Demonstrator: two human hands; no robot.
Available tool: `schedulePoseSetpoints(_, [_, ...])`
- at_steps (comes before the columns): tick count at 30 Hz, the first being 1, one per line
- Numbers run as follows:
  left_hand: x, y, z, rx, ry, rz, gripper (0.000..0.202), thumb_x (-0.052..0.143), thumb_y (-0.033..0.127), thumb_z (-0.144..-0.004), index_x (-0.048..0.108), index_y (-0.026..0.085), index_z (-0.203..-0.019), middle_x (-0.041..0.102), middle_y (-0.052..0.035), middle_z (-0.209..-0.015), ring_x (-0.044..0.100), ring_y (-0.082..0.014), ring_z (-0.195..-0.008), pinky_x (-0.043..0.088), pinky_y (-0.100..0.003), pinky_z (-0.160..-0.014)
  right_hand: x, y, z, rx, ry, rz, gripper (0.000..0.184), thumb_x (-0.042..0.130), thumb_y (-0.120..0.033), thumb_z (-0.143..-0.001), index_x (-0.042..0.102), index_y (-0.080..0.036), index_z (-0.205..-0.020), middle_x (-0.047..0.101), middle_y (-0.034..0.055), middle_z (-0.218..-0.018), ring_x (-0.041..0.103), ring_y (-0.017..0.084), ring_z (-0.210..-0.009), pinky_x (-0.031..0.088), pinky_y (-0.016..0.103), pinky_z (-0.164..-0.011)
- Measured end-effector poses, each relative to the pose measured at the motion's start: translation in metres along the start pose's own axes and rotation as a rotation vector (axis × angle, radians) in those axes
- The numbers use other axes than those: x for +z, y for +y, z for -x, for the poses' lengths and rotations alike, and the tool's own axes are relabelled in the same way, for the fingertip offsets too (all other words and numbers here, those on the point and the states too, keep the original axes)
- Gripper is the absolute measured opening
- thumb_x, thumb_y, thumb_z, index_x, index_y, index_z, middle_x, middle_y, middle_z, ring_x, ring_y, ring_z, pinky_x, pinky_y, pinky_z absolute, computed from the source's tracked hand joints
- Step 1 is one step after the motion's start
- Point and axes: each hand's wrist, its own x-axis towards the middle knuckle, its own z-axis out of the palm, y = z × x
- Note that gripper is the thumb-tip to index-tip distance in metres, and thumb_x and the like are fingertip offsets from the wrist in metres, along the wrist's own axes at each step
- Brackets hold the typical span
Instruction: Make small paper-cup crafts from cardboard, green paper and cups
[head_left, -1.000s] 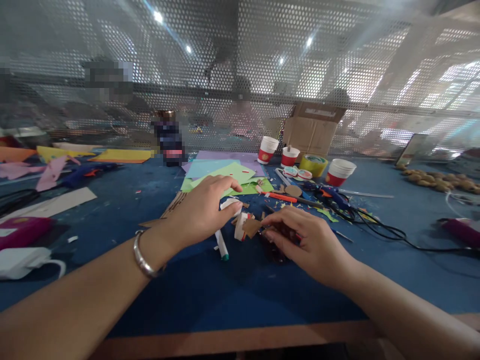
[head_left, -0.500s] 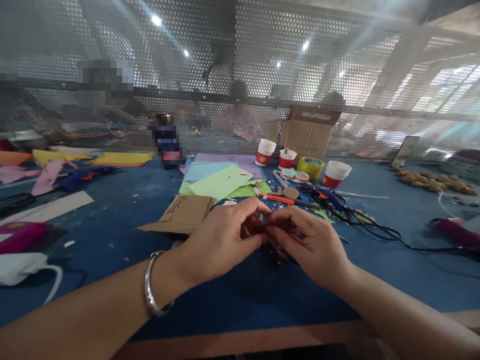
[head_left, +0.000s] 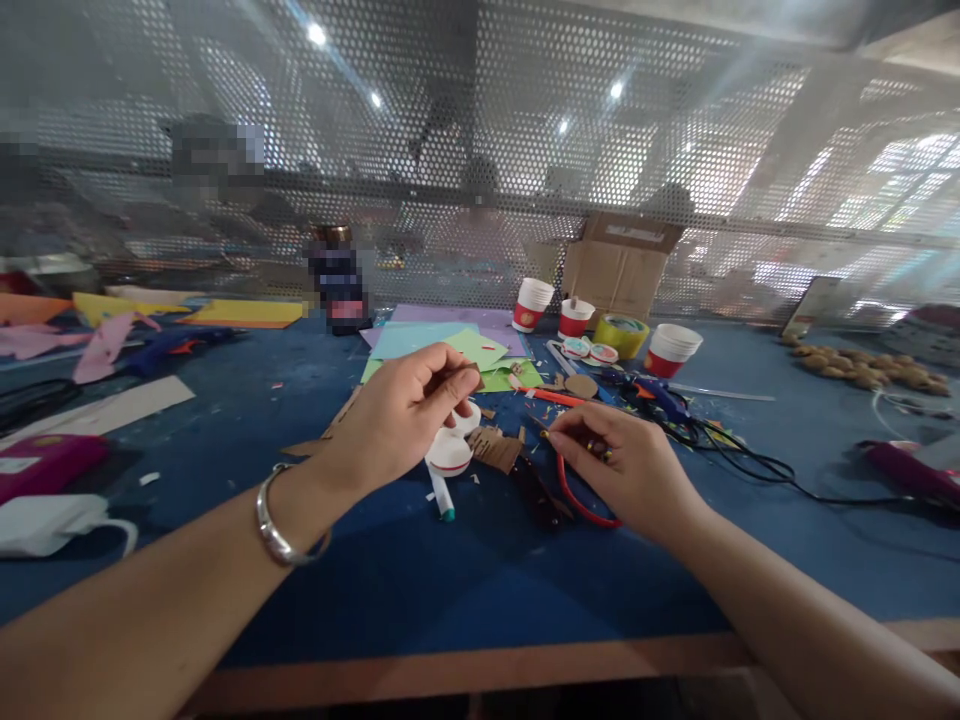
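My left hand point(head_left: 401, 415) is raised just above the blue table point(head_left: 450, 580). Its thumb and forefinger pinch a small brown cardboard scrap point(head_left: 463, 374). Under its lower fingers sits a cut white paper cup piece with a red band point(head_left: 450, 455); whether the fingers touch it I cannot tell. My right hand point(head_left: 634, 465) is curled, fingers closed on the red-handled scissors point(head_left: 581, 503), whose dark blades point left along the table. Brown cardboard bits point(head_left: 496, 447) lie between the two hands. A white marker with a green tip point(head_left: 442, 497) lies below the left hand.
Green and blue paper sheets point(head_left: 484, 352), several red-and-white cups point(head_left: 534, 302), a tape roll point(head_left: 623, 332), a blue glue gun point(head_left: 664, 395) and a black cable point(head_left: 757, 458) lie beyond the hands. A cardboard box point(head_left: 621, 265) stands against the mesh screen. A pink case point(head_left: 41, 465) is at the left.
The hands have parted. My left hand rose up and left with the scrap pinched, uncovering the cup piece and marker. My right hand shifted slightly right, onto the scissors' red handle.
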Motion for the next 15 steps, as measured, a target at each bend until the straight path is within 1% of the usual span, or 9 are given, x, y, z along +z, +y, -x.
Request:
schedulePoseSetpoints(4, [0.002,0.001,0.001,-0.036,-0.015,0.089,0.023,0.053,0.042,-0.100,0.059,0.021,-0.093,0.065,0.0029,-0.067,0.055,-0.0093,-0.053,0.043,-0.022,-0.050,-0.005,0.002,-0.004,0.043,-0.105,0.084,0.014,0.058,-0.028,-0.093,0.068,-0.021,-0.084,0.069,-0.0003,-0.077,0.059,0.015,-0.064,0.043,0.025,-0.056])
schedulePoseSetpoints(8, [0.003,0.006,0.003,-0.088,-0.058,0.172,0.024,0.053,0.042,-0.099,0.059,0.020,-0.092,0.060,0.0025,-0.068,0.052,-0.0093,-0.053,0.040,-0.022,-0.049,-0.014,0.010,-0.009,0.115,-0.211,0.201,0.015,0.059,-0.029,-0.090,0.069,-0.021,-0.083,0.069,0.0000,-0.072,0.060,0.016,-0.062,0.042,0.026,-0.056])
schedulePoseSetpoints(10, [0.006,0.011,0.007,-0.119,-0.129,0.192,0.025,0.052,0.043,-0.099,0.060,0.019,-0.093,0.060,0.0024,-0.069,0.052,-0.0095,-0.054,0.040,-0.023,-0.050,-0.017,0.015,-0.011,0.129,-0.273,0.244,0.012,0.061,-0.027,-0.088,0.069,-0.021,-0.082,0.068,0.0001,-0.070,0.060,0.016,-0.060,0.041,0.026,-0.055])
schedulePoseSetpoints(11, [0.010,0.015,0.010,-0.124,-0.169,0.181,0.025,0.051,0.042,-0.100,0.061,0.020,-0.094,0.057,0.0035,-0.065,0.050,-0.0097,-0.053,0.040,-0.023,-0.051,-0.017,0.016,-0.012,0.130,-0.302,0.258,0.010,0.062,-0.025,-0.087,0.069,-0.021,-0.082,0.068,0.0001,-0.069,0.060,0.016,-0.060,0.040,0.025,-0.054])
schedulePoseSetpoints(12, [0.014,0.018,0.015,-0.088,-0.218,0.173,0.024,0.050,0.039,-0.100,0.062,0.020,-0.094,0.056,0.0041,-0.064,0.049,-0.0099,-0.053,0.039,-0.024,-0.052,-0.018,0.017,-0.012,0.132,-0.331,0.267,0.008,0.063,-0.023,-0.086,0.069,-0.021,-0.081,0.068,0.0002,-0.069,0.059,0.016,-0.059,0.039,0.025,-0.054])
schedulePoseSetpoints(14, [0.024,0.023,0.024,-0.004,-0.316,0.112,0.022,0.049,0.034,-0.101,0.064,0.020,-0.094,0.062,0.0016,-0.073,0.055,-0.0121,-0.067,0.043,-0.025,-0.063,-0.018,0.018,-0.013,0.140,-0.382,0.270,0.006,0.063,-0.020,-0.084,0.069,-0.021,-0.082,0.068,0.0006,-0.070,0.060,0.016,-0.061,0.039,0.025,-0.054])
schedulePoseSetpoints(15, [0.030,0.024,0.029,0.029,-0.385,0.102,0.021,0.048,0.032,-0.101,0.064,0.021,-0.094,0.066,0.0002,-0.081,0.058,-0.0132,-0.074,0.044,-0.025,-0.068,-0.019,0.018,-0.014,0.147,-0.402,0.266,0.006,0.063,-0.019,-0.084,0.068,-0.021,-0.083,0.068,0.0007,-0.071,0.060,0.016,-0.062,0.039,0.025,-0.055])
